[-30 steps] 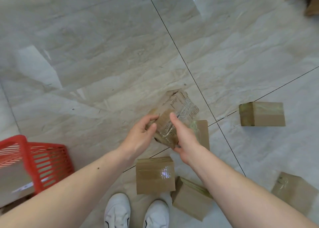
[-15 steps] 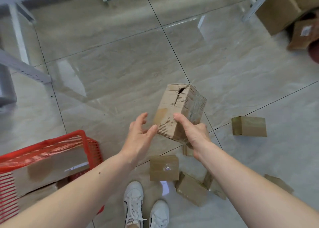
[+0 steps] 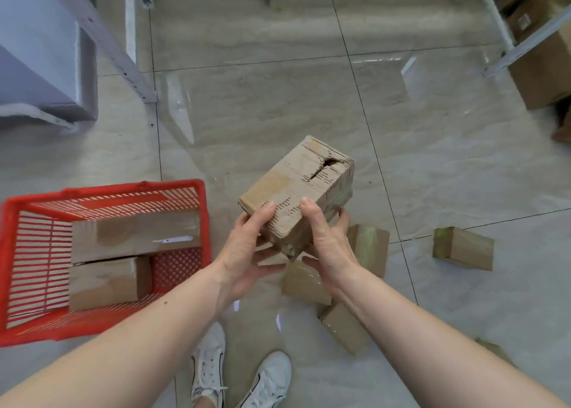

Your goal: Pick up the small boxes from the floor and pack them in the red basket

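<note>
Held box point(image 3: 296, 191): brown corrugated cardboard, a darker tan patch on its top face, rows of dark perforation marks, a black tear near its 1 o'clock edge.

Basket point(image 3: 108, 191), at 9 o'clock from the held box: red plastic, slatted walls, lattice-patterned floor. The 2 boxes point(image 3: 136, 236) inside: brown, the upper one with a white label strip.

Floor boxes point(image 3: 463, 248), from 3 to 5 o'clock: brown with glossy clear tape; greenish tape shows on 2 of them.

Floor point(image 3: 278, 105): glossy beige tiles, marbled streaks, thin dark grout lines.

Shoes point(image 3: 210, 364), at 6 o'clock: white, black trim.

Shelf frame point(image 3: 136, 77), at 11 o'clock: pale grey.
</note>
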### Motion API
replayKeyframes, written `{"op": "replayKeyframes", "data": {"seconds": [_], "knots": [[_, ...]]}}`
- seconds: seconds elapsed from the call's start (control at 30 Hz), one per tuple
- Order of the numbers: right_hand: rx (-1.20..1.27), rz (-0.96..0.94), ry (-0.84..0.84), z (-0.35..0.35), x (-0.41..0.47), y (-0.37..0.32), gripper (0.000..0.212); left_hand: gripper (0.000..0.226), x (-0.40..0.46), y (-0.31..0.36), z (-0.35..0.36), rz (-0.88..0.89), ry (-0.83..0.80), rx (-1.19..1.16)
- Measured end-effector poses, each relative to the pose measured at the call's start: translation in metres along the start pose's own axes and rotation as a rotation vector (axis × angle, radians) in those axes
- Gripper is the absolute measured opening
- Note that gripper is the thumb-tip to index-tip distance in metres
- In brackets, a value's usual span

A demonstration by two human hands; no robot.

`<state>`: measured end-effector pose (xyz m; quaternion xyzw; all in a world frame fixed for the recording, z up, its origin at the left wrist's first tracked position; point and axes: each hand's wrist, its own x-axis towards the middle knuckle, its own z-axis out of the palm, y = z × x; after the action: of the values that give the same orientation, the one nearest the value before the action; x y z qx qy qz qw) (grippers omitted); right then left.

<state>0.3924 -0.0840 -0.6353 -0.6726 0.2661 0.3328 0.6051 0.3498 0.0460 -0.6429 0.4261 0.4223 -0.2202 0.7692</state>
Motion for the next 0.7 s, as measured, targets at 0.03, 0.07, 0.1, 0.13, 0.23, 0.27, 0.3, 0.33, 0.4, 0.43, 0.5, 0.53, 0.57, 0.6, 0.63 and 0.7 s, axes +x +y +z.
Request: {"op": "replayKeyframes", "data": {"seconds": [0.03,0.07,0.1,0.13,0.23,0.27,0.3,0.33,0.4,0.43,0.5,0.53,0.57,0.6,0.63,0.7], "knots": [[-0.031,-0.012,-0.008,0.009,-0.006,0.001,0.126,0.053,-0.005,0.0,-0.011,0.013,0.019,-0.021],[-0.074,-0.027,-0.006,0.017,-0.011,0.003,0.124,0.05,-0.009,0.0,-0.024,0.028,0.037,-0.033],[-0.13,-0.031,0.011,0.025,-0.016,0.004,0.123,0.046,-0.013,0.0,-0.037,0.041,0.054,-0.041],[-0.195,-0.035,0.046,0.032,-0.019,0.005,0.124,0.041,-0.016,0.0,-0.051,0.049,0.07,-0.037],[-0.41,-0.127,0.108,0.057,-0.027,0.01,0.116,0.031,-0.029,-0.005,-0.097,0.047,0.094,-0.062],[-0.472,-0.158,0.091,0.068,-0.03,0.014,0.105,0.031,-0.034,-0.007,-0.114,0.044,0.1,-0.076],[-0.532,-0.17,0.069,0.079,-0.033,0.018,0.094,0.034,-0.039,-0.009,-0.131,0.035,0.104,-0.087],[-0.584,-0.172,0.05,0.09,-0.035,0.025,0.086,0.038,-0.043,-0.012,-0.149,0.023,0.115,-0.084],[-0.675,-0.172,0.033,0.117,-0.041,0.039,0.079,0.054,-0.054,-0.016,-0.189,0.005,0.165,-0.063],[-0.713,-0.18,0.037,0.128,-0.043,0.046,0.076,0.065,-0.058,-0.017,-0.203,-0.001,0.194,-0.056],[-0.761,-0.188,0.04,0.154,-0.045,0.061,0.065,0.084,-0.063,-0.016,-0.236,-0.01,0.249,-0.054],[-0.764,-0.169,0.04,0.169,-0.044,0.07,0.058,0.08,-0.065,-0.015,-0.253,-0.005,0.264,-0.042],[-0.752,-0.144,0.044,0.182,-0.044,0.078,0.051,0.068,-0.066,-0.014,-0.266,0.001,0.265,-0.022],[-0.725,-0.116,0.05,0.194,-0.043,0.087,0.046,0.056,-0.065,-0.014,-0.279,0.002,0.261,-0.009],[-0.697,-0.093,0.059,0.204,-0.042,0.095,0.043,0.048,-0.064,-0.015,-0.288,-0.001,0.259,-0.005],[-0.659,-0.061,0.072,0.219,-0.037,0.113,0.039,0.036,-0.056,-0.019,-0.304,0.015,0.254,0.019]]}}
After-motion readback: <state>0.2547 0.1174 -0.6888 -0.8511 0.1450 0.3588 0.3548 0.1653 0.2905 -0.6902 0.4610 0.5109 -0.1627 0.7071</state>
